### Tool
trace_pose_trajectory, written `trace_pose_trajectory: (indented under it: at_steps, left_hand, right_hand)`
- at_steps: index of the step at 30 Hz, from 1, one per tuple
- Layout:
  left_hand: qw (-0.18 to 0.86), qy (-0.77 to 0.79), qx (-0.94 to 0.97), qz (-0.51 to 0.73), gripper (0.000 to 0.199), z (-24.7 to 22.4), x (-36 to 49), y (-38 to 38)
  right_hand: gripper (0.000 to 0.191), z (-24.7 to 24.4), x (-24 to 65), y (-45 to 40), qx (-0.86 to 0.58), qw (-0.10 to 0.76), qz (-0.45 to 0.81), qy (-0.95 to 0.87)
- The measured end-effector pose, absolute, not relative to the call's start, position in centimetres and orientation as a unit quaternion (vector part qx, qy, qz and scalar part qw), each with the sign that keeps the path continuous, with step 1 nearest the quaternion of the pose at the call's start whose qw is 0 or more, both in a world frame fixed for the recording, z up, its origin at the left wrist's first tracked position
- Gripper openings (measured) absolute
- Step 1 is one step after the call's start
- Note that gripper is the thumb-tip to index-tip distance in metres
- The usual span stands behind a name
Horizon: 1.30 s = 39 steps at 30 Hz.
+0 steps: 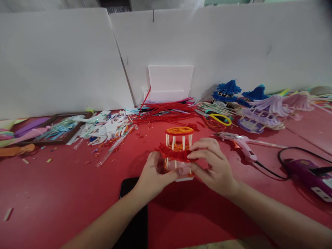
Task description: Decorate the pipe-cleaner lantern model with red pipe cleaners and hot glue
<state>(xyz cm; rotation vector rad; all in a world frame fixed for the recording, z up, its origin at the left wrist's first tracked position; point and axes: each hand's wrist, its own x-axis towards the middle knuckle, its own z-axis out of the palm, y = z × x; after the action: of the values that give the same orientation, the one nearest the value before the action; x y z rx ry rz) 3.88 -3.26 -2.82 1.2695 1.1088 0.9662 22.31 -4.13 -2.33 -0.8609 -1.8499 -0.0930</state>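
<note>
A small two-tier craft tower (178,152) stands upright between my hands, with an orange and red ring on top, pale stick posts, a red fringed roof round its middle and a whitish base. My left hand (157,174) grips its lower left side, the thumb across the front near the base; its other fingers are partly hidden behind. On the right, my right hand (214,164) pinches the edge of the red fringe with its fingertips.
Right: pink glue gun (242,145), purple power strip (308,176), yellow-handled scissors (220,119), blue towers (227,91) and lilac towers (267,110). Behind: red pipe cleaners (168,110), white panels. Left: paper scraps (106,126), brown tray (68,138). Below my left arm: black phone (135,221).
</note>
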Motion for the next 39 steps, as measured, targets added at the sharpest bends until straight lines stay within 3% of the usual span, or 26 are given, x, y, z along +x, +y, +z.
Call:
trace_pose_trajectory:
  at_steps: [14,21,33,39]
  left_hand:
    - [0.569,0.43,0.573,0.405,0.042,-3.8,3.6,-4.0]
    - [0.534,0.485,0.589,0.363,0.046,-3.7,3.4,-4.3]
    - [0.576,0.428,0.575,0.393,0.046,-3.7,3.6,-4.4]
    - [0.61,0.405,0.512,0.448,0.045,-3.4,3.8,-4.0]
  right_hand:
    - [0.015,-2.5,22.0,-4.5,-0.364,0.534,-0.012,-0.763]
    - [0.018,-2.5,22.1,-4.5,-0.358,0.538,-0.022,-0.763]
    - [0.017,-2.4,22.4,-5.1,-0.326,0.525,-0.022,-0.786]
    - [0.037,-3.0,22.2,-5.1,-0.361,0.582,0.069,-0.726]
